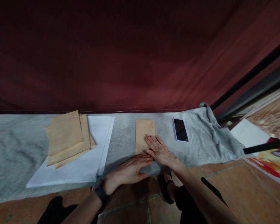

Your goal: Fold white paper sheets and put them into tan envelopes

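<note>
A brown paper envelope (143, 132) with small red print at its upper right lies on the grey cloth (121, 143) in front of me. My right hand (160, 151) rests flat on its lower right part, fingers stretched out. Across the envelope's near edge lies my left hand (132, 168), palm down with fingers extended, its tips beside the right hand. Neither hand grips anything. The envelope's lower end is partly hidden under the hands. A dark watch (101, 190) is on my left wrist.
At the left, several brown envelopes (66, 133) are piled on white paper sheets (100, 137). A phone (180, 130) with a purple edge lies to the right. A dark red curtain (130, 62) hangs behind the cloth. Black bars (252, 70) and a white sheet (249, 133) are at the far right.
</note>
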Motion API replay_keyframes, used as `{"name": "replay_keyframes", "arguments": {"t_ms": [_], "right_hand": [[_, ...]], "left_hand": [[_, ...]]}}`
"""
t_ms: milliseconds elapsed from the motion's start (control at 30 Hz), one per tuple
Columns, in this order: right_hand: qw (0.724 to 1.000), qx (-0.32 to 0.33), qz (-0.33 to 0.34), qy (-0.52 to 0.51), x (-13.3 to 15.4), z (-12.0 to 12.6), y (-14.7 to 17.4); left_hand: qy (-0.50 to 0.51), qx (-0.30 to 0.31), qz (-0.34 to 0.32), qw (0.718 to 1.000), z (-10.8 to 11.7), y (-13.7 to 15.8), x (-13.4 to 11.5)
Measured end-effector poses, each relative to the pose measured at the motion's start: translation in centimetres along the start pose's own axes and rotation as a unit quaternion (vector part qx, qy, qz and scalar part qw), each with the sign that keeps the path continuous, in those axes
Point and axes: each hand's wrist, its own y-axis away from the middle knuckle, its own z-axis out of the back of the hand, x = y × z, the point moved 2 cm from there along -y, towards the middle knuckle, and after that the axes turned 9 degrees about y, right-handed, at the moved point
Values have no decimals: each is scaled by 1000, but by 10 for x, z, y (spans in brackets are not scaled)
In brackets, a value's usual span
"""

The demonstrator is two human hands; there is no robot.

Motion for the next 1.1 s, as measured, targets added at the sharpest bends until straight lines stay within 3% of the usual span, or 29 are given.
{"name": "replay_keyframes", "arguments": {"t_ms": [200, 367, 633, 800, 900, 1100], "right_hand": [[999, -7, 31, -13, 15, -2, 11], [998, 9, 60, -14, 25, -1, 17], [996, 20, 85, -18, 38, -1, 25], [990, 40, 99, -95, 37, 8, 24], [989, 10, 38, -141, 24, 17, 17], [982, -58, -167, -61, -9, 8, 2]], "left_hand": [[69, -73, 31, 994, 7, -1, 12], [26, -132, 78, 988, 14, -5, 19], [-30, -234, 98, 967, 8, -19, 30], [-93, -267, 97, 954, 0, -28, 46], [-172, -242, 120, 948, -9, -30, 54], [-255, -214, 121, 935, -11, -35, 54]]}}
